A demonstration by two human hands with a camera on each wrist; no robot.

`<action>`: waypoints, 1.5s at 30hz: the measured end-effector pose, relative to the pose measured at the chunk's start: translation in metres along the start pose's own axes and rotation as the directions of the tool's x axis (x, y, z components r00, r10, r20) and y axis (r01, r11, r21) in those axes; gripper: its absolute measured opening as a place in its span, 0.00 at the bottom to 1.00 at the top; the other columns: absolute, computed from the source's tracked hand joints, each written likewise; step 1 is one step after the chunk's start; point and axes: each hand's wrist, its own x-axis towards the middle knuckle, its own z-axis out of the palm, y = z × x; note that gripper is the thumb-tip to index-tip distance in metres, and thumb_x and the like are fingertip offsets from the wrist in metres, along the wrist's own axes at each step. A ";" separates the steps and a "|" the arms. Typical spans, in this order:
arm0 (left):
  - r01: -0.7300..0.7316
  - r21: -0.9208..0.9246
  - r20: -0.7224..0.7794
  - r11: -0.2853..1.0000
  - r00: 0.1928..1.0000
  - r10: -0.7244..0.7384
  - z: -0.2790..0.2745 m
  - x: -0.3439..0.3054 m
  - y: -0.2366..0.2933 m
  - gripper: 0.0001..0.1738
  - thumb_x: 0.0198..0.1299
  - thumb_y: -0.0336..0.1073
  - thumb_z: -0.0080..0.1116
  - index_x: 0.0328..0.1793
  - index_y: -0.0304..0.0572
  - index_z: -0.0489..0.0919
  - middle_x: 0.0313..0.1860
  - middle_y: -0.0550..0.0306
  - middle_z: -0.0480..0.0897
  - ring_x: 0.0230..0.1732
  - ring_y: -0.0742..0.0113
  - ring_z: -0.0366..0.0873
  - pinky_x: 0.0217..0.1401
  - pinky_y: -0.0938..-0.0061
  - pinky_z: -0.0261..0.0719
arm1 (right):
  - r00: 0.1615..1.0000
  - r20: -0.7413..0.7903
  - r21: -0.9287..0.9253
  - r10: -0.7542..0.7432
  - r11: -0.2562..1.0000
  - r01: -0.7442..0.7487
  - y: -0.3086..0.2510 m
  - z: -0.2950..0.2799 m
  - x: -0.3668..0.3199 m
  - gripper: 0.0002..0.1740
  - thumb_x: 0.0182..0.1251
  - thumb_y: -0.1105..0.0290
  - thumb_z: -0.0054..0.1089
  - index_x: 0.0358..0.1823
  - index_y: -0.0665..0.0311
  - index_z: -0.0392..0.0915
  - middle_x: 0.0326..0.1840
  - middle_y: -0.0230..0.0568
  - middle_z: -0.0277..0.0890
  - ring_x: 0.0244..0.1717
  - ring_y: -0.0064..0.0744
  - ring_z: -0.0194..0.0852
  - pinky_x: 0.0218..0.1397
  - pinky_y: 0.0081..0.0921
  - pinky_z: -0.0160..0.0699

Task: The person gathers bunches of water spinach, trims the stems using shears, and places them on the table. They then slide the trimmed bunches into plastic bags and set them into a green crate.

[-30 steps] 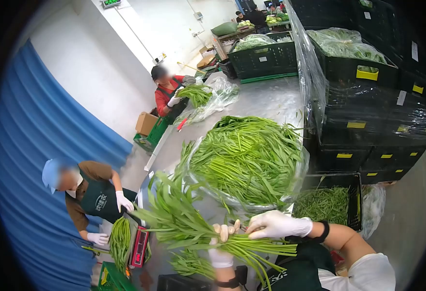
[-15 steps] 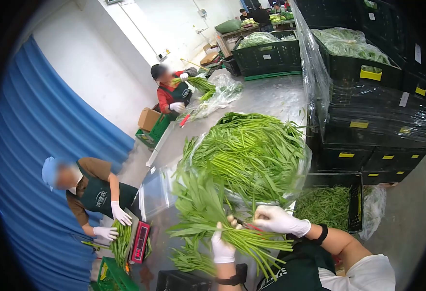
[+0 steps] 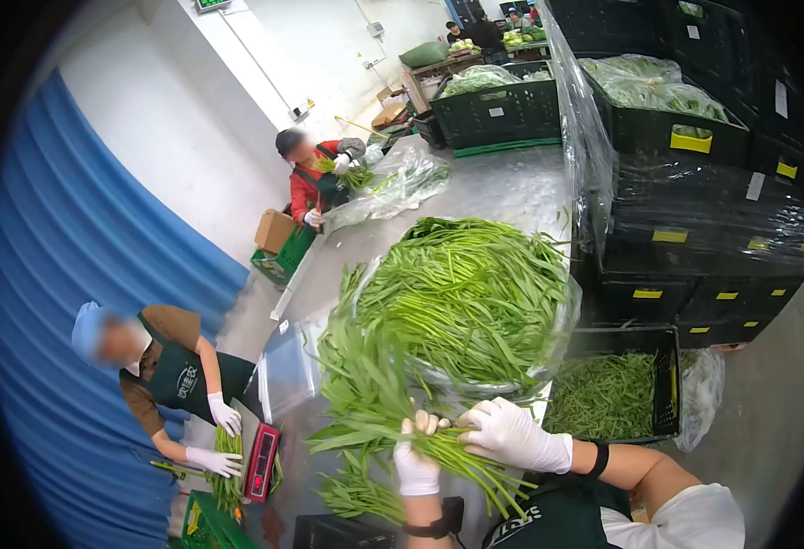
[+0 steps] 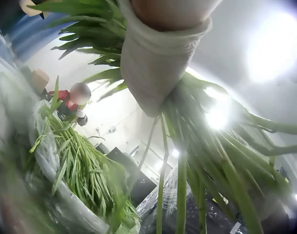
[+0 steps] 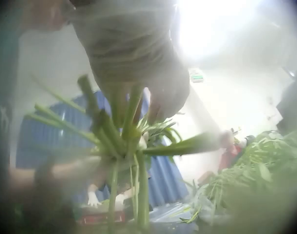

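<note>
In the head view my white-gloved left hand (image 3: 417, 455) grips a bunch of water spinach (image 3: 365, 384) around its stems. The leaves fan out to the upper left and the cut stem ends (image 3: 502, 485) point to the lower right. My gloved right hand (image 3: 512, 435) is close beside the left, fingers curled at the stems. In the right wrist view the right hand's fingers (image 5: 168, 100) pinch among the stems (image 5: 131, 131). Its palm side is hidden. The left wrist view shows the left glove (image 4: 153, 63) wrapped round the bunch, stems (image 4: 226, 165) spreading below it.
A large plastic-lined heap of water spinach (image 3: 466, 302) stands ahead on the metal table (image 3: 521, 183). Loose greens (image 3: 361, 494) lie left of my hands. A black crate (image 3: 667, 384) of greens and stacked wrapped crates (image 3: 704, 238) stand right. Another person handles greens beside a red scale (image 3: 262, 462).
The right hand has shifted slightly left along the stems, and a red and dark tool seen under it is now out of sight. The bunch's leaves have swung from the left toward the heap.
</note>
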 end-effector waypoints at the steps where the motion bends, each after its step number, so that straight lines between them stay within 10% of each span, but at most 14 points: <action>1: -0.009 0.006 -0.031 1.000 0.999 0.009 0.000 -0.001 0.001 0.20 0.68 0.40 0.49 0.64 0.42 0.66 0.29 0.64 0.62 0.34 0.71 0.60 0.52 0.67 0.66 | 1.000 0.024 -0.113 -0.014 0.993 0.016 -0.001 0.002 0.000 0.09 0.53 0.61 0.62 0.32 0.57 0.80 0.41 0.33 0.74 0.43 0.34 0.72 0.42 0.30 0.70; 18: -0.055 0.117 -0.002 0.992 0.998 0.056 0.003 -0.006 0.000 0.21 0.68 0.40 0.50 0.64 0.42 0.66 0.30 0.65 0.62 0.35 0.70 0.62 0.57 0.62 0.65 | 0.997 0.013 -0.197 0.081 0.977 -0.077 -0.004 0.014 0.000 0.12 0.55 0.57 0.64 0.30 0.57 0.76 0.32 0.31 0.73 0.32 0.33 0.71 0.39 0.29 0.68; 25: -0.022 0.078 -0.020 0.997 1.000 0.024 0.004 -0.006 0.001 0.21 0.69 0.40 0.49 0.65 0.43 0.65 0.29 0.66 0.61 0.34 0.71 0.61 0.56 0.64 0.66 | 0.953 0.163 0.599 0.254 0.743 -0.300 0.013 0.011 -0.004 0.12 0.54 0.65 0.66 0.29 0.64 0.73 0.42 0.40 0.74 0.48 0.40 0.74 0.53 0.32 0.71; 33: -0.054 -0.037 -0.080 0.998 0.996 0.051 0.001 -0.002 0.014 0.17 0.70 0.38 0.45 0.62 0.42 0.68 0.27 0.66 0.58 0.31 0.73 0.61 0.53 0.67 0.68 | 0.960 0.072 0.301 0.272 0.911 -0.281 0.031 -0.018 -0.017 0.12 0.49 0.61 0.69 0.24 0.59 0.78 0.29 0.33 0.75 0.35 0.38 0.76 0.39 0.32 0.74; 36: -0.089 -0.028 -0.094 0.996 0.992 0.086 -0.004 -0.001 0.020 0.18 0.71 0.38 0.45 0.63 0.41 0.69 0.26 0.66 0.60 0.30 0.73 0.61 0.51 0.67 0.69 | 0.934 -0.079 -0.226 0.347 0.907 -0.356 0.058 -0.039 -0.038 0.09 0.46 0.63 0.68 0.19 0.57 0.78 0.25 0.35 0.72 0.29 0.39 0.75 0.37 0.33 0.72; 39: -0.141 0.097 -0.243 0.985 0.957 0.160 -0.006 0.003 0.021 0.12 0.71 0.39 0.45 0.54 0.41 0.71 0.26 0.66 0.62 0.30 0.72 0.61 0.49 0.67 0.70 | 0.915 -0.278 -0.559 0.293 0.725 -0.402 0.057 -0.077 -0.040 0.13 0.44 0.65 0.69 0.33 0.56 0.80 0.30 0.35 0.74 0.36 0.37 0.74 0.42 0.34 0.70; 43: -0.144 0.234 -0.302 0.962 0.929 0.212 -0.015 0.012 0.009 0.12 0.69 0.41 0.48 0.34 0.46 0.66 0.27 0.64 0.66 0.31 0.70 0.64 0.49 0.66 0.72 | 0.961 -0.190 0.026 0.202 0.979 -0.201 0.007 -0.067 -0.019 0.18 0.47 0.64 0.69 0.41 0.56 0.80 0.36 0.34 0.78 0.40 0.38 0.75 0.45 0.31 0.71; 45: -0.150 0.282 -0.360 0.948 0.899 0.249 -0.006 0.014 0.001 0.12 0.69 0.41 0.48 0.33 0.45 0.67 0.27 0.64 0.67 0.31 0.69 0.66 0.50 0.66 0.72 | 0.985 0.089 -0.149 0.147 0.980 -0.132 -0.025 -0.051 -0.005 0.23 0.49 0.54 0.68 0.44 0.57 0.78 0.41 0.34 0.77 0.45 0.35 0.75 0.46 0.29 0.71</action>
